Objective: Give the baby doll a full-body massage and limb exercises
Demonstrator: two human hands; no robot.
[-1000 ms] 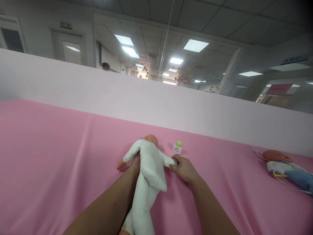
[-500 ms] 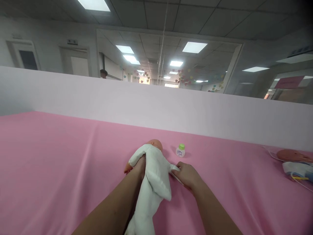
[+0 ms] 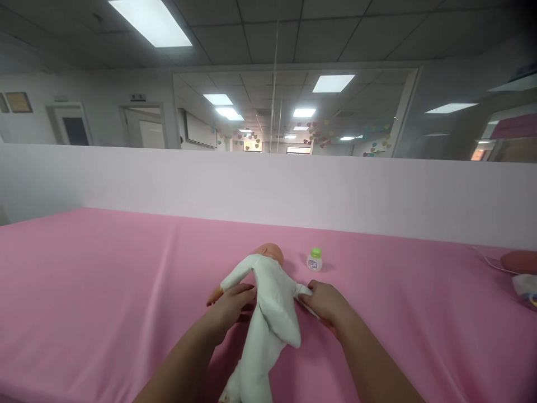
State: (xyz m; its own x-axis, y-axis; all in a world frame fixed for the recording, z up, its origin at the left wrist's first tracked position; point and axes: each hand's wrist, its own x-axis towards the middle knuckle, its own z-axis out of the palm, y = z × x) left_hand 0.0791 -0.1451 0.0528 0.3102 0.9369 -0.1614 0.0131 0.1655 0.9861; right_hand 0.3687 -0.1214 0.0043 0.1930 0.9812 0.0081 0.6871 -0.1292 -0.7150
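Your left hand (image 3: 230,305) rests on the doll (image 3: 268,302) at its left sleeve, fingers (image 3: 243,291) stretched out nearly flat and loose, touching the white cloth rather than gripping it. Your right hand (image 3: 326,302) is at the doll's right sleeve, fingers curled and pinching the sleeve end. The doll lies on the pink tabletop (image 3: 104,291), head toward the far wall, legs toward you. A small bottle (image 3: 314,260) with a green cap stands just beyond your right hand, near the doll's head.
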